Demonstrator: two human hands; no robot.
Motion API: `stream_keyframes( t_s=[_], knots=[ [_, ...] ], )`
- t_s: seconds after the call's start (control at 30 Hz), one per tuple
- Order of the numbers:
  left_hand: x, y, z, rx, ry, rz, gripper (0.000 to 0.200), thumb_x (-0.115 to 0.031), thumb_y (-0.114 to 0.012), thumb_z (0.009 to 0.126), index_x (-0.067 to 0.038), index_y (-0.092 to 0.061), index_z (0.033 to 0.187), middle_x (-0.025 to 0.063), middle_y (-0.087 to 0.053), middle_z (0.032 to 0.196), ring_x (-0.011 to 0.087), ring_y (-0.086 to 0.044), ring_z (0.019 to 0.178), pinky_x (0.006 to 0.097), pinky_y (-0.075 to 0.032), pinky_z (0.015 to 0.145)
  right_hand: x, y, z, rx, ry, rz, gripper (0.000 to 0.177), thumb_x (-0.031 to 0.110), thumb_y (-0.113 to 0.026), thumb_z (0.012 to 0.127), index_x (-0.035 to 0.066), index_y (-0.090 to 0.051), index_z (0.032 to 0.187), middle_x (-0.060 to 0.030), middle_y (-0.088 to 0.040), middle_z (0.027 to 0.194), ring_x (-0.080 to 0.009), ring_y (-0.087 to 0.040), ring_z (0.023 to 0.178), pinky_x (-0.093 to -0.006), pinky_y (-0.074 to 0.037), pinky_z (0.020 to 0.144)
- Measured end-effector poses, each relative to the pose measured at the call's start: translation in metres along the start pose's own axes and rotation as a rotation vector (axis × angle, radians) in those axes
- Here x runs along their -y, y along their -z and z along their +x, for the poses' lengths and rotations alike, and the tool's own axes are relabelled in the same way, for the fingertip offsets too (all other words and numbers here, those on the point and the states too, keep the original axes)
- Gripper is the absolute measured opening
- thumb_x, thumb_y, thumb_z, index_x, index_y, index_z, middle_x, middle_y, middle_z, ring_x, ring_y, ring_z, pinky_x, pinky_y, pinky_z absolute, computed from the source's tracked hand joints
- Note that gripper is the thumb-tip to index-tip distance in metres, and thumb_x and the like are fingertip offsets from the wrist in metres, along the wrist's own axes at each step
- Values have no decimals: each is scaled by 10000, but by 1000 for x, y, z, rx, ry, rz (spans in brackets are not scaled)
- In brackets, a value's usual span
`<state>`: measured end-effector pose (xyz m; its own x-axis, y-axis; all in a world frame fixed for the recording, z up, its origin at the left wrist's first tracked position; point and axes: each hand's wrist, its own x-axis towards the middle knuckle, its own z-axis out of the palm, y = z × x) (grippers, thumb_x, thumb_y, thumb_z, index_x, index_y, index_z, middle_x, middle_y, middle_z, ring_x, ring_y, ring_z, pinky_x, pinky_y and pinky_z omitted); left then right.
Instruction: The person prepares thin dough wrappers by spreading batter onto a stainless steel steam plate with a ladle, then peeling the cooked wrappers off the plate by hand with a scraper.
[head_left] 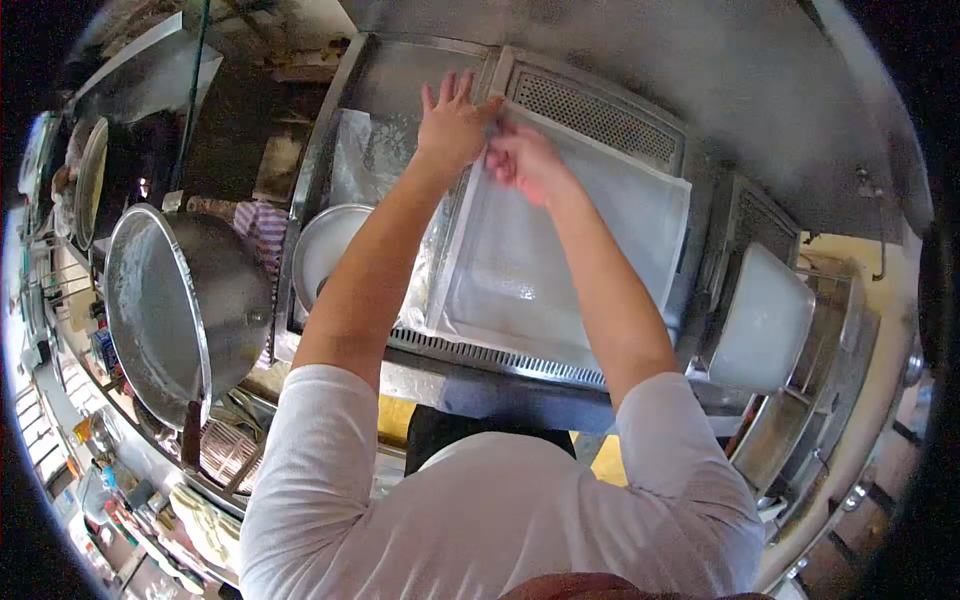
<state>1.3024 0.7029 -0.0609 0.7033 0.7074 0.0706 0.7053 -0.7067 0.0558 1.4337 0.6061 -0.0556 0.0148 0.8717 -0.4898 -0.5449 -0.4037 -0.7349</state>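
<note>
**White sheet** (560, 250), spread over a metal frame (500, 355) below a perforated grille (590, 115). The left hand (455, 125) is laid flat at the sheet's far left corner, with the fingers (447, 90) spread apart. The right hand (525, 160) is placed just beside it, fingers drawn together and apparently pinched on the sheet's far edge. The sheet is judged thin, light and limp, easily creased or torn, and best taken by its edges or corners. A white bowl (765, 320) is seen to the right, a large pan (180, 310) to the left.
</note>
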Motion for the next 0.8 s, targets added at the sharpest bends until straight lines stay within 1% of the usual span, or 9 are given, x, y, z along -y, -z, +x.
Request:
stream_keyframes(
  t_s=[0.07,0.2,0.27,0.43,0.5,0.6,0.63,0.73,0.8],
  knots=[
    [1,-3,4,8,-1,32,569,-225,-529,954,-390,-479,1496,162,-279,1643,415,-232,1515,677,-194,1181,-28,-18,-40,-126,-60,-83,391,89,-588,932,56,-547,1319,-54,-632,711,-155,-577,520,-318,-439,429],
    [-1,4,5,58,17,3,570,-151,-451,964,-365,-497,1490,151,-269,1653,381,-202,1535,656,-150,1209,-108,-47,-128,83,-376,-580,458,68,-614,917,33,-529,1366,-62,-618,659,-155,-547,453,-335,-464,428],
    [-1,-1,5,41,5,-9,585,-145,-483,942,-344,-496,1493,153,-279,1647,383,-211,1531,647,-164,1210,-100,-77,-172,213,-504,-652,445,106,-638,935,8,-526,1354,-72,-645,713,-144,-576,506,-330,-491,467],
    [-11,15,-41,-201,-94,-181,572,-117,-589,849,-223,-582,1411,186,-424,1538,399,-339,1454,606,-313,1149,-122,-35,-174,143,-197,-682,397,138,-652,954,13,-563,1320,-84,-687,849,-127,-641,687,-318,-534,609],
    [-22,49,-91,-120,-110,-217,441,-106,-636,788,-132,-679,1226,192,-607,1296,371,-549,1247,537,-447,1009,-102,-22,-173,67,-6,-992,301,134,-638,952,27,-629,1233,-109,-702,901,-197,-663,723,-356,-540,666],
    [-41,47,-179,198,-279,-264,322,-95,-629,760,-77,-710,1071,159,-708,976,342,-678,843,499,-521,820,-102,-16,-183,62,117,-1076,233,86,-596,922,38,-668,1138,-149,-707,976,-303,-682,841,-428,-542,756],
    [-53,60,-202,398,-313,-221,323,-108,-629,760,-69,-696,1074,156,-709,926,342,-683,829,486,-528,784,-101,-15,-192,43,118,-1074,233,86,-596,922,38,-668,1138,-149,-707,976,-303,-682,841,-428,-542,756],
    [-65,57,-245,342,-394,-205,223,-112,-604,818,-38,-639,1026,163,-709,912,332,-691,869,463,-525,812,-93,-7,-231,21,-5,-1588,239,53,-570,841,51,-690,1048,-198,-703,1095,-379,-635,1108,-493,-485,962],
    [-70,59,-247,271,-453,-185,195,-119,-597,843,-34,-617,1017,166,-709,904,331,-693,879,459,-523,824,-89,27,-271,-89,-82,-1859,207,80,-584,847,52,-702,1014,-190,-711,1094,-384,-646,1092,-488,-473,984]
  ],
)
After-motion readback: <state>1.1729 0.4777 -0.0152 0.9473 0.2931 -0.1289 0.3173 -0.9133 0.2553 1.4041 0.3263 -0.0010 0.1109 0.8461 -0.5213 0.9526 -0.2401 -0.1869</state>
